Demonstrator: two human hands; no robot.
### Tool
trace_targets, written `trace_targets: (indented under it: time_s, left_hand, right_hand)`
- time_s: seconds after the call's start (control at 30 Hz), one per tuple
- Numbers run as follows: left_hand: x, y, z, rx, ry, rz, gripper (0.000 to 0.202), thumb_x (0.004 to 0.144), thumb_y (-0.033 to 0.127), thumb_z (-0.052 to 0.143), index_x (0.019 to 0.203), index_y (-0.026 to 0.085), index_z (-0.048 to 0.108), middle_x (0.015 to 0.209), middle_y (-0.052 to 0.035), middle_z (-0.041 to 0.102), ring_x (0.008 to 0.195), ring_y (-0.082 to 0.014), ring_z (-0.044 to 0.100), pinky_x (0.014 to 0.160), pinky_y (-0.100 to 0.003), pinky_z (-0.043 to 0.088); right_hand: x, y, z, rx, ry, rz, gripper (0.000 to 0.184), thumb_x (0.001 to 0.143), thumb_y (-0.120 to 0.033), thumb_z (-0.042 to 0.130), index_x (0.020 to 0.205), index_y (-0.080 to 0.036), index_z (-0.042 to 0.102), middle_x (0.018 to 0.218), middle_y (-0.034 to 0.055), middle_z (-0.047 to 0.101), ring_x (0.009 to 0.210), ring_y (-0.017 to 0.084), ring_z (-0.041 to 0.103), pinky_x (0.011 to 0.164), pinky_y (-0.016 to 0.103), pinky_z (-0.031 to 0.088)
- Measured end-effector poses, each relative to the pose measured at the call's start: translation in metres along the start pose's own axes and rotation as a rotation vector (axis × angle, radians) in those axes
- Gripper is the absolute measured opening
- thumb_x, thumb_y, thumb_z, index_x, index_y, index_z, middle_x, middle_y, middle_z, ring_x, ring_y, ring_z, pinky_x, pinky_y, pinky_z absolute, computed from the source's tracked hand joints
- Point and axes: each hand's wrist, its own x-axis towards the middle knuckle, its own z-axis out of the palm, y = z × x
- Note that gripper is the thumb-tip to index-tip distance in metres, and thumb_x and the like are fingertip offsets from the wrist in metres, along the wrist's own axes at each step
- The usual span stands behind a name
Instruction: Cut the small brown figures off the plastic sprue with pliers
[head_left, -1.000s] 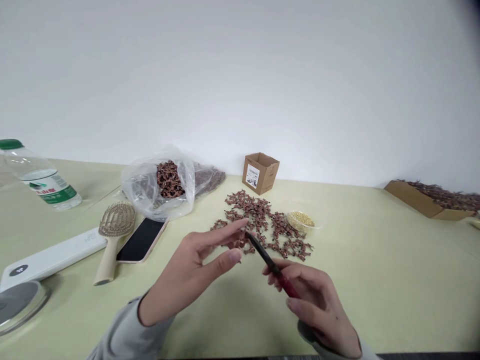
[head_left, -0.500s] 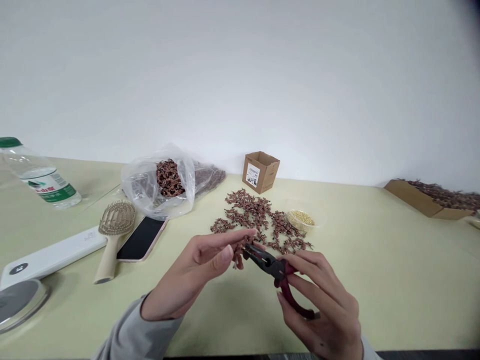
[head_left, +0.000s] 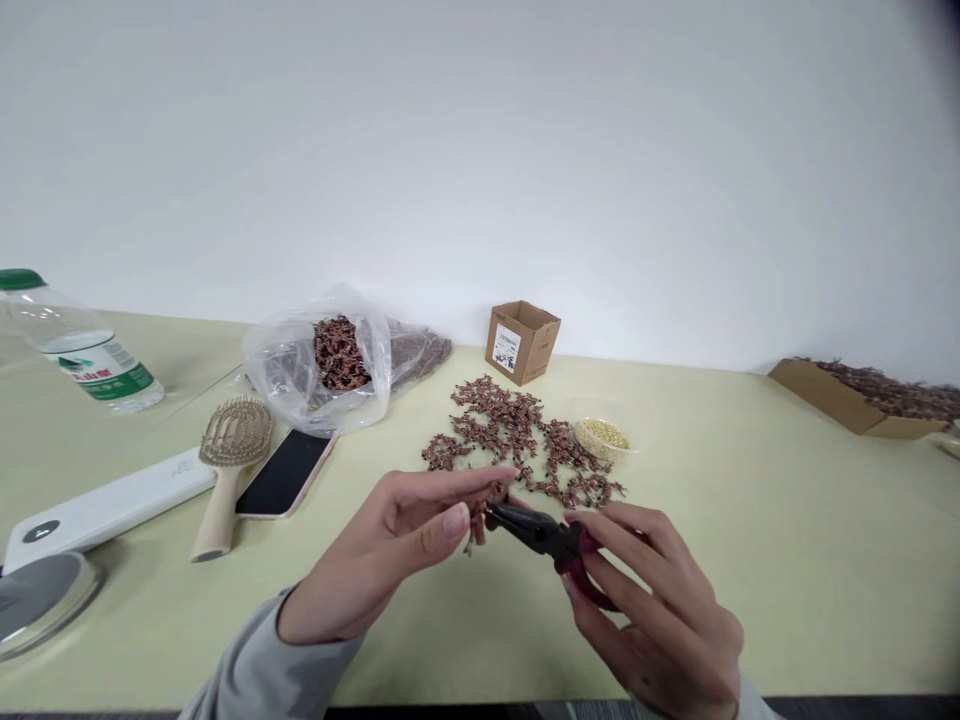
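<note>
My left hand (head_left: 367, 565) is closed around a small brown figurine (head_left: 478, 522), with thumb and fingers pinching it above the table. The fingers hide much of its shape. My right hand (head_left: 667, 610) grips pliers (head_left: 551, 535) with black jaws and dark red handles. The jaw tips reach the figurine at my left fingertips, where a tiny gold bit shows. Beyond my hands lies a loose pile of similar brown figurines (head_left: 499, 415). At its right edge, a small clear tub (head_left: 604, 440) holds tiny gold pieces.
A small cardboard box (head_left: 532, 350) stands behind the pile. Leftward are a plastic bag (head_left: 375, 370) of brown pieces, a phone (head_left: 286, 475), a hairbrush (head_left: 225, 480), a white device (head_left: 112, 505), a round grey object (head_left: 37, 600) and a water bottle (head_left: 97, 365). Far right is a cardboard tray (head_left: 825, 395).
The pliers' handles have come closer together and the gap between the jaws has narrowed. My right hand has shifted slightly right and turned a little. My left hand keeps its hold on the figurine.
</note>
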Motion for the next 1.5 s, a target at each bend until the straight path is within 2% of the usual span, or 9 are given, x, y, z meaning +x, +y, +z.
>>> trace_targets:
  time_s: [0.17,0.37,0.63,0.83,1.0,1.07,1.13,1.3,1.5]
  left_hand:
    - [-0.001,0.002,0.002,-0.015,0.013,0.003,0.041,0.073,0.044,0.054,0.106,0.022,0.06,0.098,-0.0104,0.065,0.089,-0.0261,0.057,0.07,-0.035,0.046]
    - [0.002,0.003,-0.002,0.075,-0.038,0.052,0.045,0.07,0.041,0.059,0.11,0.022,0.057,0.099,-0.0106,0.065,0.096,-0.0295,0.056,0.08,-0.043,0.045]
    - [0.003,-0.001,-0.006,0.34,0.074,0.31,0.041,0.064,0.025,0.068,0.104,0.028,0.06,0.102,-0.0042,0.065,0.105,-0.025,0.051,0.091,-0.042,0.039]
    - [0.007,0.0,-0.007,0.552,0.137,0.479,0.049,0.063,0.013,0.069,0.106,0.033,0.057,0.103,0.0,0.065,0.105,-0.0219,0.051,0.09,-0.039,0.042]
    - [0.007,-0.003,-0.004,0.661,0.238,0.458,0.045,0.065,0.016,0.067,0.107,0.028,0.056,0.105,-0.0019,0.063,0.105,-0.0217,0.05,0.089,-0.037,0.041]
    - [0.006,-0.006,-0.002,0.632,0.278,0.405,0.046,0.067,0.017,0.066,0.11,0.026,0.053,0.107,-0.0026,0.061,0.104,-0.0208,0.05,0.088,-0.035,0.041]
    - [0.004,-0.008,-0.001,0.569,0.303,0.379,0.047,0.068,0.017,0.064,0.113,0.026,0.051,0.106,-0.003,0.061,0.099,-0.02,0.052,0.086,-0.033,0.041]
    - [0.003,-0.013,0.002,0.367,0.334,0.253,0.041,0.065,0.018,0.067,0.104,0.023,0.056,0.093,-0.0042,0.062,0.084,-0.0179,0.054,0.075,-0.029,0.043]
    - [0.007,-0.021,-0.006,-0.317,0.251,-0.016,0.029,0.068,0.033,0.064,0.091,0.015,0.058,0.076,-0.0029,0.053,0.072,-0.0123,0.051,0.054,-0.017,0.041]
  right_hand:
    - [0.001,0.001,-0.003,-0.026,-0.026,-0.009,0.032,0.064,-0.002,0.06,0.092,-0.016,0.057,0.096,0.0115,0.063,0.087,0.025,0.056,0.066,0.04,0.05]
    - [0.002,-0.003,-0.004,0.072,-0.059,0.014,0.032,0.066,-0.002,0.057,0.095,-0.016,0.056,0.092,0.009,0.064,0.083,0.023,0.058,0.065,0.036,0.05]
    - [0.014,-0.009,-0.008,0.328,-0.101,0.084,0.033,0.065,-0.003,0.059,0.094,-0.018,0.058,0.092,0.0113,0.064,0.08,0.023,0.06,0.067,0.037,0.052]
    - [-0.002,-0.005,-0.008,0.433,-0.105,0.312,0.036,0.06,-0.013,0.068,0.094,-0.023,0.062,0.094,0.0093,0.065,0.088,0.024,0.06,0.08,0.038,0.05]
    - [-0.01,0.003,-0.008,0.817,-0.312,0.605,0.026,0.068,-0.015,0.062,0.093,-0.02,0.059,0.106,0.0129,0.058,0.098,0.024,0.055,0.079,0.037,0.048]
    - [-0.009,0.006,-0.006,0.883,-0.349,0.63,0.021,0.07,-0.015,0.059,0.091,-0.018,0.059,0.107,0.0138,0.056,0.095,0.024,0.056,0.078,0.037,0.048]
    - [-0.008,0.008,-0.001,0.784,-0.36,0.616,0.018,0.07,-0.015,0.058,0.088,-0.017,0.06,0.104,0.0133,0.058,0.094,0.023,0.056,0.078,0.036,0.047]
    - [-0.027,0.023,0.025,0.429,-0.402,0.365,0.019,0.071,-0.013,0.053,0.088,-0.018,0.061,0.098,0.0095,0.062,0.087,0.019,0.056,0.079,0.034,0.045]
    - [-0.063,0.054,0.05,0.244,-0.56,0.298,0.013,0.072,-0.014,0.052,0.08,-0.019,0.06,0.097,0.006,0.062,0.083,0.019,0.057,0.073,0.033,0.048]
